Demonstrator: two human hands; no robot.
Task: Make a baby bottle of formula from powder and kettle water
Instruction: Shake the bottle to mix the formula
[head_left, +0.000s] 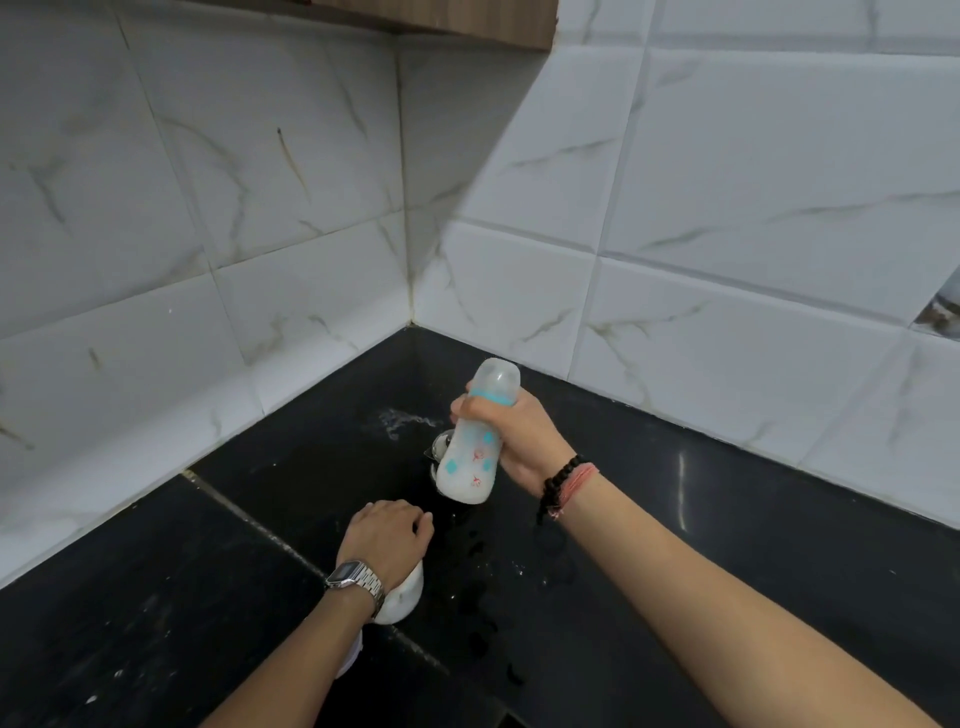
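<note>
At the left, the left hand (387, 530) lies palm down on top of a white container (402, 597), probably the formula tub, which stands on the black bench (156, 597). Its fingers (415, 519) curl loosely over the top; whether they grip the lid or only rest there cannot be told, as the hand hides what is under it. The likely reason for the hold is to steady or close the tub while the other hand works. A metal wristwatch (356, 578) sits on that wrist.

Between the hands the bench carries dark wet patches (478, 551) and a few white specks, with a pale smear of spilled powder or water (397, 418) further back toward the tiled corner.

To the right, the right hand (511, 436) wraps its fingers (462, 405) round the neck of the baby bottle (472, 452), just under the teal collar and clear cap. The bottle is held clear above the bench, slightly tilted, cap away from the person, and its body looks milky white. Held capped and high like this, it is probably being shaken to mix the powder in. Something shiny and metallic (441, 447), too hidden to name, sits behind it. A dark bead bracelet and pink thread (569, 483) circle the right wrist.
</note>
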